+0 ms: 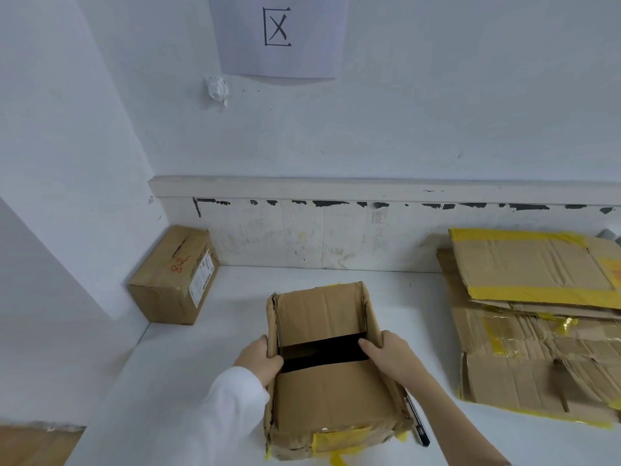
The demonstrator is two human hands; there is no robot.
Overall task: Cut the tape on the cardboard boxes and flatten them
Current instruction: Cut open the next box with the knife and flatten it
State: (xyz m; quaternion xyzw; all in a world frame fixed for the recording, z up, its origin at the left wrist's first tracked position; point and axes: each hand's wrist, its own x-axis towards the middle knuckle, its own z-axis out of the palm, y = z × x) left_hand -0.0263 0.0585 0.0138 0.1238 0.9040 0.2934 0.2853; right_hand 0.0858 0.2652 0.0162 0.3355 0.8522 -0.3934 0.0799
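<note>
Head view: open cardboard box (331,371) sits near the middle of the white table (208,358), black tape (322,353) running across its inside. Left hand (260,361) grips the box's left wall, thumb curled over the edge; right hand (386,356) grips the right wall likewise. A dark pen-like tool (418,423) lies just beside the box's right side — what it is exactly, cannot tell. Flattened cardboard stack (534,317) at right, well apart. Sealed box (174,275) in the far-left corner. Bare tabletop lies between — left of the box and beyond it.
</note>
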